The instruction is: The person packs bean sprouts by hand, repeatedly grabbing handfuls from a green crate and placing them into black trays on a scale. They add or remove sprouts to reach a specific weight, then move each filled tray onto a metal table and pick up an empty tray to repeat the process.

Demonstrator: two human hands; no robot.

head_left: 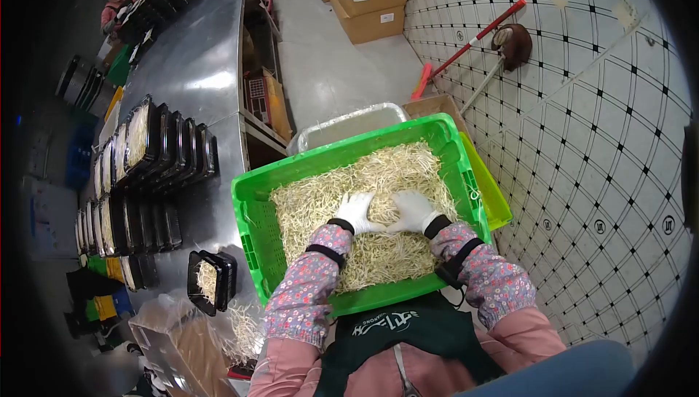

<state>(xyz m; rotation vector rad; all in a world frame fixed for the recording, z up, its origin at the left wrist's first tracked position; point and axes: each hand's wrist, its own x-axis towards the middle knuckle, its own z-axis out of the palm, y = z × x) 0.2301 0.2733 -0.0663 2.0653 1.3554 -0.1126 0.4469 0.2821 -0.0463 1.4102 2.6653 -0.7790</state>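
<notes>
A green plastic crate [251, 240] full of pale bean sprouts [386, 266] stands in front of me. My left hand [354, 213], in a white glove, rests on the sprouts near the crate's middle, its thumb pointing right and its fingers apart. Close beside it, my right hand [413, 213], also gloved, lies on the sprouts with its thumb towards the left one. Between the two hands is a small gap with sprouts in it. Some fingertips sink partly into the sprouts and are hard to see.
Left, a steel table [196, 69] carries stacked black trays [156, 142] of sprouts. A black tray [207, 282] with some sprouts sits nearer, by loose sprouts [244, 331]. Cardboard boxes [368, 4] and a red-handled tool [477, 38] stand beyond. Another person [115, 7] is far left.
</notes>
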